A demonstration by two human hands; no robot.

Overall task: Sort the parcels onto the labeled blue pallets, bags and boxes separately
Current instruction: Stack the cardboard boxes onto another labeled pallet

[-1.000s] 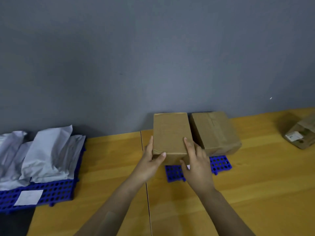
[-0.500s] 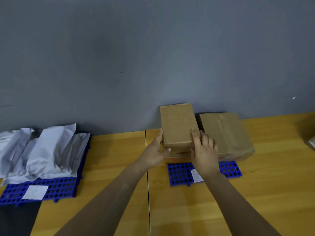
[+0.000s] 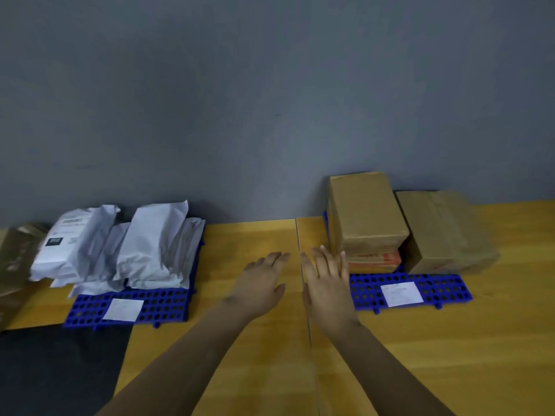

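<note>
Parcel boxes (image 3: 444,232) of brown cardboard sit on the right blue pallet (image 3: 444,288); white mailer bags (image 3: 150,244) are heaped on the left blue pallet (image 3: 168,304), all on a wooden table (image 3: 450,355).
The top box (image 3: 365,211) is stacked on an orange-edged box (image 3: 374,261). The left hand (image 3: 261,283) and right hand (image 3: 326,280) hover between the pallets, empty, fingers spread. A knock from the nearby right hand could slide the stack askew.

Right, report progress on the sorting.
Done: white bags lie on the left pallet; on the right pallet, a plain box sits atop an orange-striped box, a third box beside them. In hand: nothing; left hand and right hand hover open. Left: seemingly a brown parcel far left, off the pallets.
</note>
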